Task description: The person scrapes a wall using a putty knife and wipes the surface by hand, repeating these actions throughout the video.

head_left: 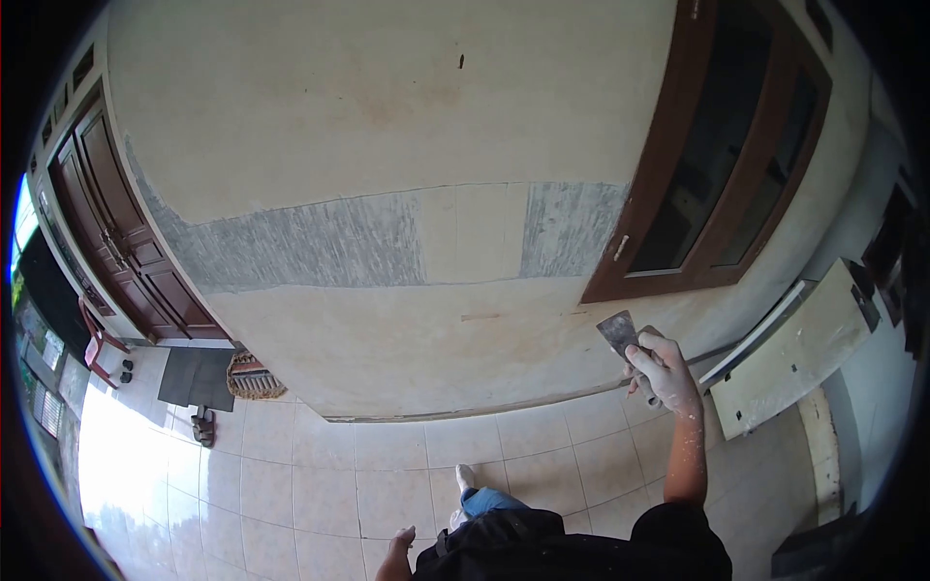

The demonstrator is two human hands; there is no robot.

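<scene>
My right hand (668, 371), coated in pale dust, is closed around the handle of a putty knife (618, 331). Its broad metal blade points up and to the left, in front of the wall below the window. Low in the view hangs my left hand (404, 535), away from the wall; its fingers are too small and turned away to read. The cream wall (387, 339) carries a rough grey strip (329, 237) where the paint is off, broken by a cream patch (473, 232) that still has its coating.
A brown-framed window (668, 281) is at the upper right, with a pale panel (790, 358) leaning below it. At left are a brown double door (121, 232), a dark mat (194, 378), a patterned mat (254, 376), sandals (202, 426) and a red chair (97, 344). Tiles (387, 494) cover the floor.
</scene>
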